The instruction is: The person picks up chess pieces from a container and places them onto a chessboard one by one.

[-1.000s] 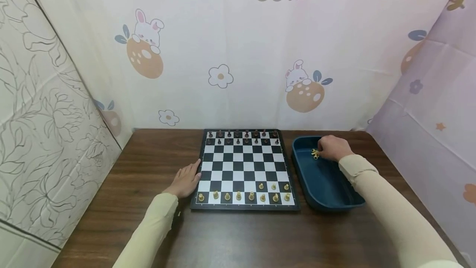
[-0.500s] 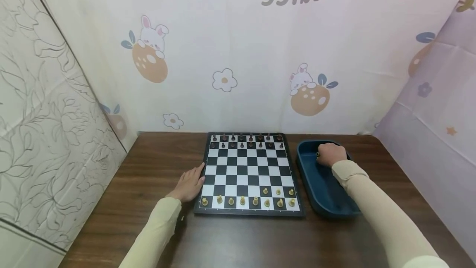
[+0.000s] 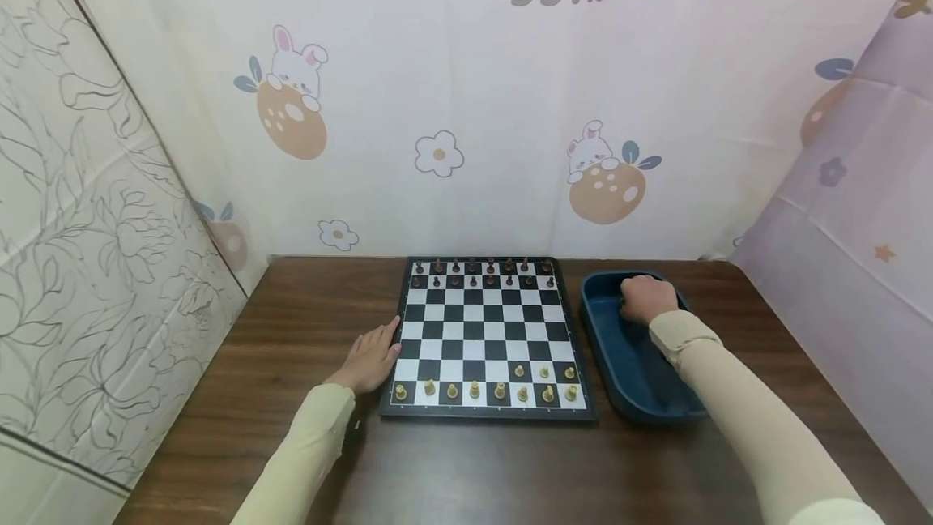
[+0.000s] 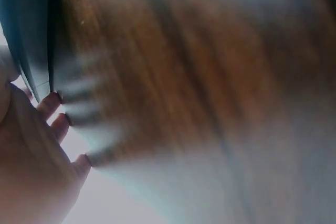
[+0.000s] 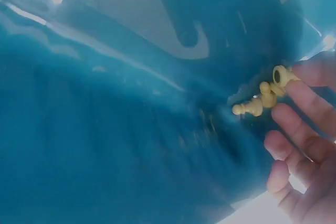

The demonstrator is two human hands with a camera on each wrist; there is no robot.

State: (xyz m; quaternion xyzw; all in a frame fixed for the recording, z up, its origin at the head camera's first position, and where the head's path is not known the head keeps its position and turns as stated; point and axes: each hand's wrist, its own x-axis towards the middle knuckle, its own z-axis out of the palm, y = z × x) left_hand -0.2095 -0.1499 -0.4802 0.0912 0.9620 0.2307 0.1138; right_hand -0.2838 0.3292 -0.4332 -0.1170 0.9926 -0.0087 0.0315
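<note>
In the head view my left hand [image 3: 369,357] lies at the left edge of the chessboard [image 3: 466,335], its fingertips touching the frame and its fingers fairly straight. My right hand [image 3: 647,299] reaches into the far end of a blue tray [image 3: 632,395] right of the board. The right wrist view shows a pale yellow pawn [image 5: 282,76] between thumb and index fingertip, base towards the camera. Beside it another pawn [image 5: 249,107] and more yellow pieces lie close together; the fingers partly cover them. From above, the hand hides these pieces.
Yellow pieces [image 3: 475,390] fill the board's near row, with three yellow pawns [image 3: 543,372] ahead of them at the right. Dark pieces [image 3: 472,268] stand in two rows at the far side. A patterned curtain [image 3: 503,104] hangs behind the wooden table [image 3: 321,290].
My right hand has moved down and closer over the yellow pieces in the tray, which it now covers in the head view. The left hand stays at the board. The head view has shifted slightly.
</note>
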